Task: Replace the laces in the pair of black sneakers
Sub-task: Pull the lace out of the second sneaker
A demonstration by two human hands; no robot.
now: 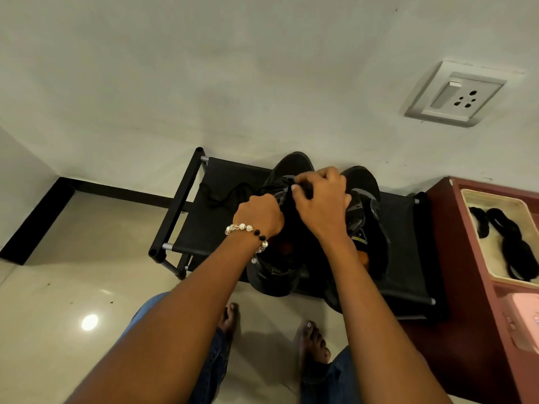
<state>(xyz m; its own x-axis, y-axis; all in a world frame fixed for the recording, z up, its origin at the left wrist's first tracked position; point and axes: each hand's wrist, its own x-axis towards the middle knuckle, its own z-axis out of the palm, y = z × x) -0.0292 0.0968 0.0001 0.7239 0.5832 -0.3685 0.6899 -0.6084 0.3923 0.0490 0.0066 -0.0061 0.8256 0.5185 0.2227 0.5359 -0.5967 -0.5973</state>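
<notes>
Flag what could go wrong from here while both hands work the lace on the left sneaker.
1. The left sneaker overhangs the rack front edge; tugging by the left hand or right hand might tip it off.
2. The loose black lace trailing across the rack could snag or knot.

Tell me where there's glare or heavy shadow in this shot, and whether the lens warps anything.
Head view: a lamp glare spot on the glossy floor; the black sneakers lose detail against the dark rack; wide-angle bending tilts the wall socket.
</notes>
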